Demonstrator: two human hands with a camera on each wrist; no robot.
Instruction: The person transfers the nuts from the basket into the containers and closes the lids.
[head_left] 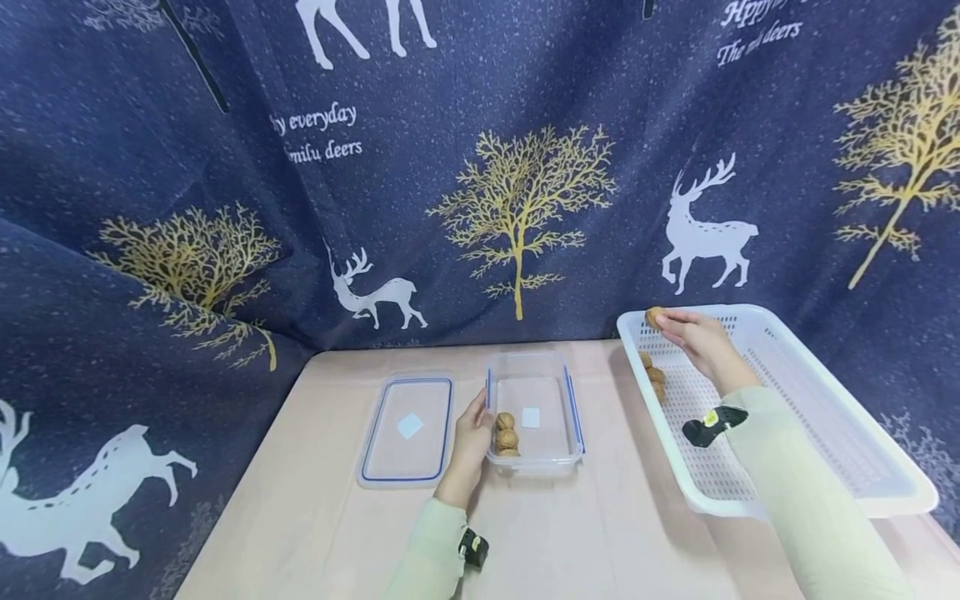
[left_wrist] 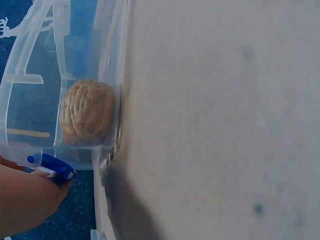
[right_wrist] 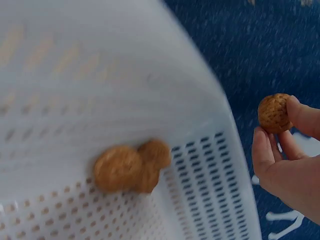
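Note:
Between the thumb and fingertips of my right hand [head_left: 701,340] is a walnut [right_wrist: 275,113], held up over the far left corner of a white plastic basket [head_left: 667,446]. A few more walnuts [right_wrist: 118,169] lie in that basket along its left wall. My left hand [head_left: 471,433] grips the left side of a clear plastic food container [head_left: 536,465], beside a blue strip [left_wrist: 57,165] on its rim. Inside the container, walnuts [head_left: 506,438] sit in a row along the left wall.
Left of the container, a clear lid [head_left: 407,479] with a blue seal lies flat on the pale pink tabletop [head_left: 300,500]. Behind the table hangs a dark blue cloth [head_left: 480,83] with deer and trees. The basket stands at the table's right side.

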